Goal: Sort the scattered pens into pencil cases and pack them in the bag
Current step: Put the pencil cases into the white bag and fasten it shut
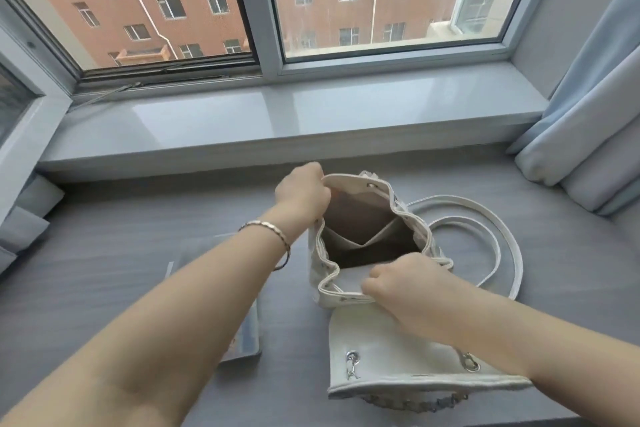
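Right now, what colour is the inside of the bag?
Brown lining inside the white bag; head view.

Nothing legible in sight.
Standing here, I can make out no letters, numbers, logos or labels on the white bag (381, 340), on the clear pencil case (246, 336) lying just beside it, or on the brick building (194, 28) beyond the window; the case's contents are too blurred to read.
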`<state>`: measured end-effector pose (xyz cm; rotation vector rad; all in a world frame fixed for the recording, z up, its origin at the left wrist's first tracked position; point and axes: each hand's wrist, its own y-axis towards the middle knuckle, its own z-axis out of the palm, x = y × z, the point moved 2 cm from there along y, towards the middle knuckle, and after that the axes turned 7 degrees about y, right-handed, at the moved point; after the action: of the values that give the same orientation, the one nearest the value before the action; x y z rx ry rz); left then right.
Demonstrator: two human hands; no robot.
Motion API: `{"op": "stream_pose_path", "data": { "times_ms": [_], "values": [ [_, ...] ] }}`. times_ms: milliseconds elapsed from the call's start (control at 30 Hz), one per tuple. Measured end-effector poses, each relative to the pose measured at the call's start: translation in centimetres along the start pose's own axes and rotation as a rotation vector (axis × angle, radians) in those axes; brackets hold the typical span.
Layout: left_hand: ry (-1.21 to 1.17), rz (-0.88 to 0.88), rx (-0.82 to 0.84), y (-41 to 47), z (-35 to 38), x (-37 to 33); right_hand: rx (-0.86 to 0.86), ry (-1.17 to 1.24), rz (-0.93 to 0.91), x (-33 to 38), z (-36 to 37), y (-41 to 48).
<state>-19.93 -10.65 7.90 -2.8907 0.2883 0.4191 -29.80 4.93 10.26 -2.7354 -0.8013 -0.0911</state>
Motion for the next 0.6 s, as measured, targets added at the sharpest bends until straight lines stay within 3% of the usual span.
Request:
{"op": "stream_pose_path", "data": {
  "times_ms": [100, 167, 267, 300, 367, 433, 500, 600],
  "values": [
    [-0.060, 0.027, 0.004, -2.2, 1.7, 1.5, 0.029, 0.343, 0.179, -1.3, 0.4, 0.2],
    [-0.215, 0.059, 0.026, -3.6, 1.6, 2.6, -0.187, 0.574, 0.295, -2.7, 0.1, 0.8],
    [-0.570, 0.049, 0.043, -6.0, 1.5, 5.1, -0.439, 0.683, 0.467, -4.7, 0.1, 1.9],
    [-0.517, -0.011, -0.015, -6.6, 1.8, 6.7, -0.470, 0.722, 0.516, -5.1, 0.1, 2.2],
    [-0.094, -0.174, -0.054, -7.7, 3.5, 10.1, -0.499, 0.774, 0.575, -5.4, 0.3, 2.4],
    [0.287, -0.308, 0.120, -9.0, 6.0, 12.5, -0.510, 0.786, 0.587, -5.3, 0.6, 2.8],
    [0.416, -0.360, 0.196, -9.7, 7.8, 13.1, -0.515, 0.804, 0.590, -5.1, 0.7, 3.0],
    [0.390, -0.431, 0.201, -9.6, 8.9, 12.9, -0.518, 0.828, 0.588, -5.0, 0.6, 3.0]
  ]
}}
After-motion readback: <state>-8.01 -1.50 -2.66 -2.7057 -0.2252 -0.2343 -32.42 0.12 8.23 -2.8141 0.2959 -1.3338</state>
